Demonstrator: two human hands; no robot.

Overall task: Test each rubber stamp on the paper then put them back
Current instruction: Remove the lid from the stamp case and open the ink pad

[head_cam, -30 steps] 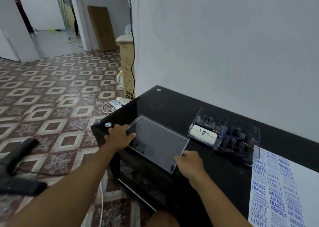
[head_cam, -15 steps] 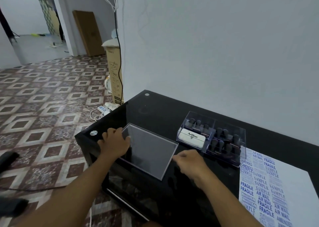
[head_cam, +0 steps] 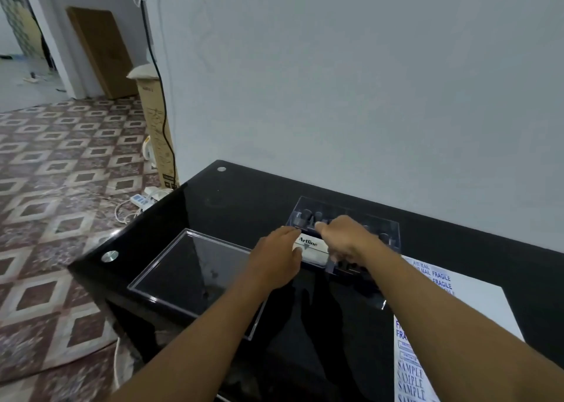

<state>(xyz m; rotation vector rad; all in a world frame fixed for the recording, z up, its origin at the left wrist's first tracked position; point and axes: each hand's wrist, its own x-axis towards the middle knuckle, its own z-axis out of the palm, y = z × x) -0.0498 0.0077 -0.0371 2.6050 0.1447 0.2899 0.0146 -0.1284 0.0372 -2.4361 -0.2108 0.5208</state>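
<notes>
A clear acrylic stamp box [head_cam: 383, 233] stands on the black glass table [head_cam: 244, 206] and holds several dark-handled rubber stamps [head_cam: 385, 237]. A white Artline ink pad [head_cam: 311, 246] lies in its front left part. My right hand [head_cam: 348, 238] is over the box, thumb behind the pad's right end and fingers curled down in front of it. The straight fingers of my left hand [head_cam: 274, 258] touch the box's left end beside the pad. The box's clear lid [head_cam: 189, 276] lies flat to the left. White paper [head_cam: 476, 307] covered in blue stamp prints lies at the right.
The table's left edge and corner drop off just beyond the lid. A white wall runs close behind the box. On the tiled floor to the left are a power strip [head_cam: 139, 200], cables and a tall cardboard carton [head_cam: 157, 133].
Both hands have let go of the clear lid, which now lies flat on the table, and have moved right to the stamp box and ink pad. The view has swung right.
</notes>
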